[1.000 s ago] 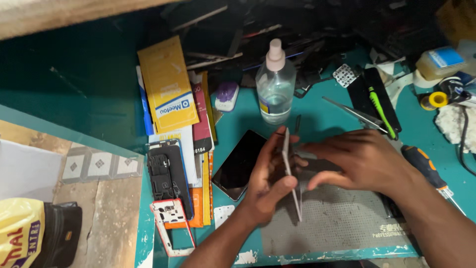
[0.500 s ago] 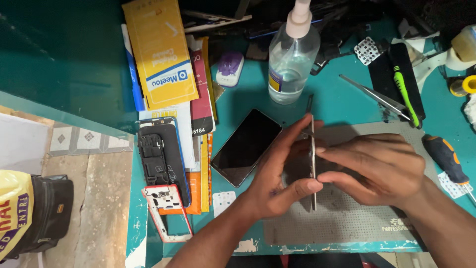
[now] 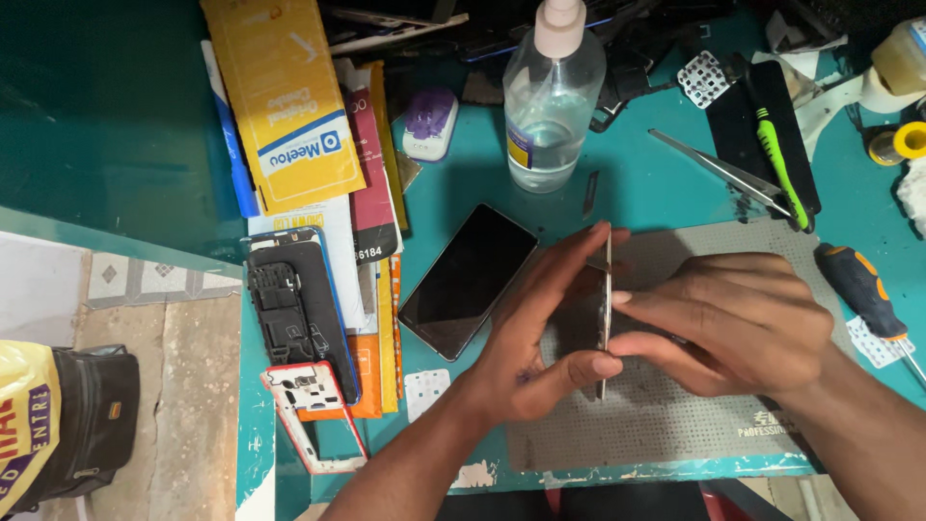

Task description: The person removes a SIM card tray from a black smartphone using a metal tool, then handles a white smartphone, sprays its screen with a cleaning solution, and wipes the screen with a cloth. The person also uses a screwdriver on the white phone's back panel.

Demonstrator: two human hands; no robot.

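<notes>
Both hands are clamped on a thin panel (image 3: pixel 605 309), left hand (image 3: pixel 526 338) and right hand (image 3: pixel 733 323) pinching it edge-on over the grey mat (image 3: pixel 675 425); I see a dark phone (image 3: pixel 468 280) lying just beside.

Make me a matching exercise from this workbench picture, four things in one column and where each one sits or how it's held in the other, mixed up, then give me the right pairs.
Things:
1. thin phone panel
2. dark phone screen
3. clear spray bottle
4. green-handled tool

Places or states:
A. lying flat on the teal bench, just left of the grey mat
B. resting on a black slab at the upper right
C. held on edge between the left hand and the right hand
D. standing upright at the top centre, partly filled

Pairs: 1-C, 2-A, 3-D, 4-B
</notes>
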